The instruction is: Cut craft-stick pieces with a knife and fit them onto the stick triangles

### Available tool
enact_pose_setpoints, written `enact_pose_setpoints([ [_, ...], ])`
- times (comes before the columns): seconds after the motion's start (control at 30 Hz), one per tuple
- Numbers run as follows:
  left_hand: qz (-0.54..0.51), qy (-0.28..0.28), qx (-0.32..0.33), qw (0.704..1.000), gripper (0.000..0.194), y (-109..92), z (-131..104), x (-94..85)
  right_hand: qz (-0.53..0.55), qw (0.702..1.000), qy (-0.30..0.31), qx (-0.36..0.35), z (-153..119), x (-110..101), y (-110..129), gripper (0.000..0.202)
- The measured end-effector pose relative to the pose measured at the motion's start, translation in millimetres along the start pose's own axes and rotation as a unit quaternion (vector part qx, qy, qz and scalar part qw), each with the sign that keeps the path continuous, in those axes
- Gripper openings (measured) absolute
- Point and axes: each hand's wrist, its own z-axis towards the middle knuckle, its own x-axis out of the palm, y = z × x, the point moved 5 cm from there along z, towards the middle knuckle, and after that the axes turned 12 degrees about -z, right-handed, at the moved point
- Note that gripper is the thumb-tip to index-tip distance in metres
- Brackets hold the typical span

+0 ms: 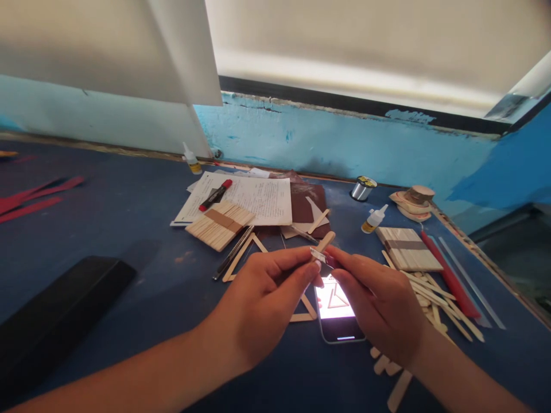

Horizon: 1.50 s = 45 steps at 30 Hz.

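Over the phone (pixel 340 335), my left hand (pixel 269 298) is closed in a pinch on a wooden craft stick (pixel 326 241), whose rounded end sticks up past the fingertips. My right hand (pixel 379 298) meets it there, its fingers pinched on a small shiny blade-like piece (pixel 318 254) lying against the stick. The fingers hide most of that piece. The lit phone screen shows a picture of a shape made of sticks. Partly behind my left hand, a frame of joined craft sticks (pixel 236 265) lies on the table.
Loose craft sticks (pixel 434 298) and a bundle (pixel 408 249) lie at right, near a glue bottle (pixel 374 219) and wire spool (pixel 363 188). Printed papers (pixel 267 201), a red marker (pixel 215 195) and another bundle (pixel 219 225) are behind. A black object (pixel 64 315) stands at left.
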Motion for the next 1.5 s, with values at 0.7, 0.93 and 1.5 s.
enact_pose_setpoints([
  [0.7, 0.010, -0.003, -0.007, 1.000, 0.028, 0.7, 0.7, -0.3, -0.018, 1.000, 0.001, -0.004, 2.1, -3.9, -1.0, 0.040],
  [0.93, -0.002, 0.005, -0.010, 1.000, 0.028, 0.9, -1.8, 3.7, 0.001, 1.000, 0.010, 0.008, 1.7, -1.1, 1.0, 0.038],
  [1.5, -0.024, -0.033, -0.042, 0.998, 0.017, 7.1, -1.7, -3.1, -0.034, 0.999, -0.004, -0.003, 4.8, -7.7, 1.5, 0.038],
])
